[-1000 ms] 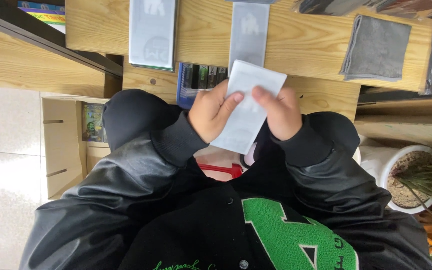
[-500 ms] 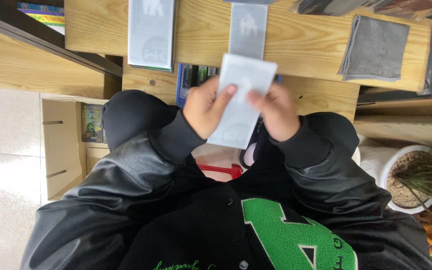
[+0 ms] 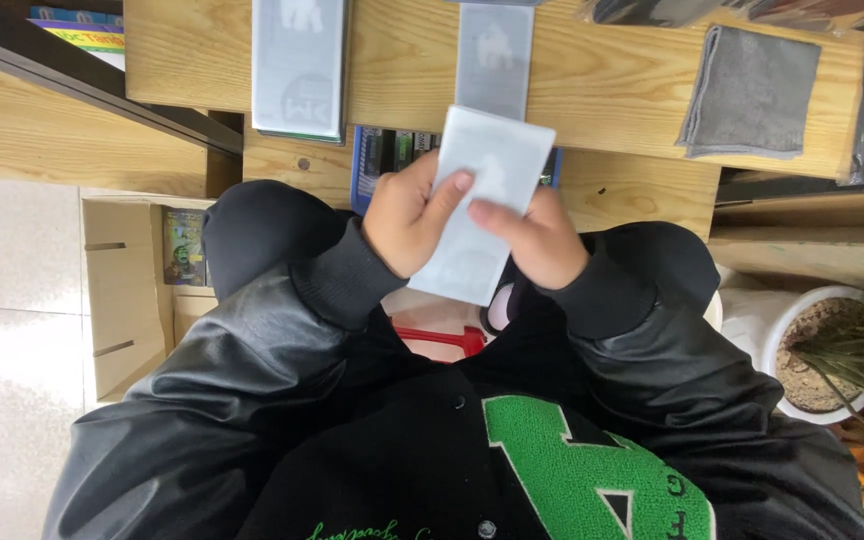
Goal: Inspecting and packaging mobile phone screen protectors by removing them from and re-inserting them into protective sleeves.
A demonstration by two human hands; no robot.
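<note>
Cloth and plant pot beside held packet

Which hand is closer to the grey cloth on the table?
The right hand. It holds the white packet below and left of the grey cloth, apart from it; the left hand grips the packet's far side.
</note>
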